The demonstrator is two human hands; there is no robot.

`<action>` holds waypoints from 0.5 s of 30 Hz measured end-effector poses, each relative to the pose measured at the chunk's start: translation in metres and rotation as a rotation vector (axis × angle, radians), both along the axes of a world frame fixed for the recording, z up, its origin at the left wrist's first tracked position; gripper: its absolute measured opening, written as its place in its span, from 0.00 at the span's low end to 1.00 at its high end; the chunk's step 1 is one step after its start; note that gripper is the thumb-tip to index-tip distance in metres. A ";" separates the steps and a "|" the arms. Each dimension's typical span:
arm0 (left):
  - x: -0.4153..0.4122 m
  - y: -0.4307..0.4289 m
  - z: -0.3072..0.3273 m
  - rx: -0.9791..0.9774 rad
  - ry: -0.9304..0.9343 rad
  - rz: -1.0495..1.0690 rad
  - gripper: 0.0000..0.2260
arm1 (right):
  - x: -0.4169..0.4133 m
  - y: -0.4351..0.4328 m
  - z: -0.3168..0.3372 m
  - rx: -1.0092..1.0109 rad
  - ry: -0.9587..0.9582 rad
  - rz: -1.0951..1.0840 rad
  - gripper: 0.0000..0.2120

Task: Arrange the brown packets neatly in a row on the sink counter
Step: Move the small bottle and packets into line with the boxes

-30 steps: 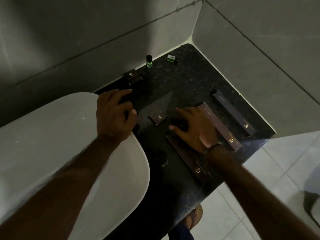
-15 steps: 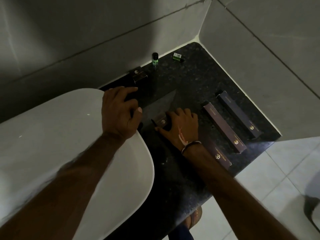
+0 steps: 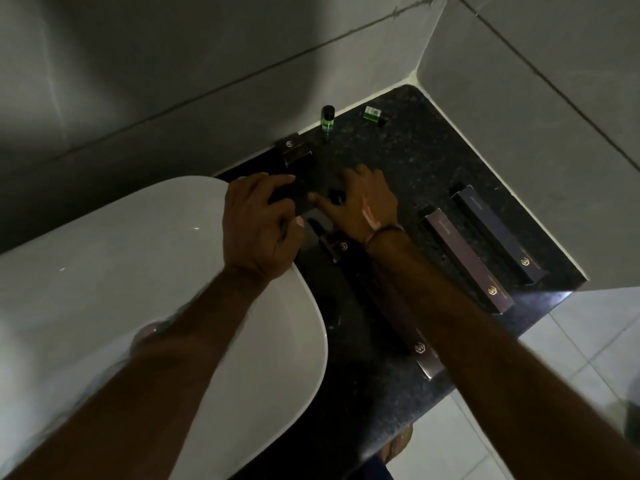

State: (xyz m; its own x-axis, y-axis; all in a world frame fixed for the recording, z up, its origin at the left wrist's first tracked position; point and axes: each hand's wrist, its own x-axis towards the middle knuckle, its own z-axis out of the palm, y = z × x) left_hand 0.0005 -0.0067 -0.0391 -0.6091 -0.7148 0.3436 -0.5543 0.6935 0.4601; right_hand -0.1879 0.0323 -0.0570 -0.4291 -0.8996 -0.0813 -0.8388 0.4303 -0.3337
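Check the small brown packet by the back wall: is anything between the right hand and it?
Nothing visible. Bare dark counter separates the right hand from the small brown packet; the green bottle stands off to the side.

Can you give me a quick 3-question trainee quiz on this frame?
1. True or false: the small green bottle stands upright near the back wall.
2. How many long brown packets lie fully clear of the arms, right of the right hand?
3. The left hand is over: A) basin rim B) floor C) wall.

Key: 1 true; 2 two, the middle packet and the outer packet; 3 A.
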 end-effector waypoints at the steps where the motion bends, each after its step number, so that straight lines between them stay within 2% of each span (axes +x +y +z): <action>1: 0.000 0.000 0.001 -0.001 0.004 -0.001 0.17 | 0.003 -0.021 0.000 -0.007 -0.004 0.019 0.36; 5: 0.000 0.000 0.001 -0.019 0.005 -0.005 0.17 | 0.012 -0.086 0.008 0.019 0.046 0.191 0.32; 10: -0.001 -0.001 0.001 -0.002 0.017 -0.007 0.15 | 0.004 -0.108 0.018 0.152 0.399 0.575 0.21; 15: 0.000 -0.001 0.002 -0.006 0.025 -0.010 0.13 | -0.014 -0.088 0.026 0.221 0.491 0.594 0.21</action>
State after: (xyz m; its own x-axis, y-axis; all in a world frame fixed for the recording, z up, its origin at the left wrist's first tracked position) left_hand 0.0003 -0.0080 -0.0375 -0.6077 -0.7064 0.3630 -0.5355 0.7019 0.4696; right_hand -0.2018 -0.0562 -0.0314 0.0840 -0.9740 -0.2104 -0.9773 -0.1217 0.1735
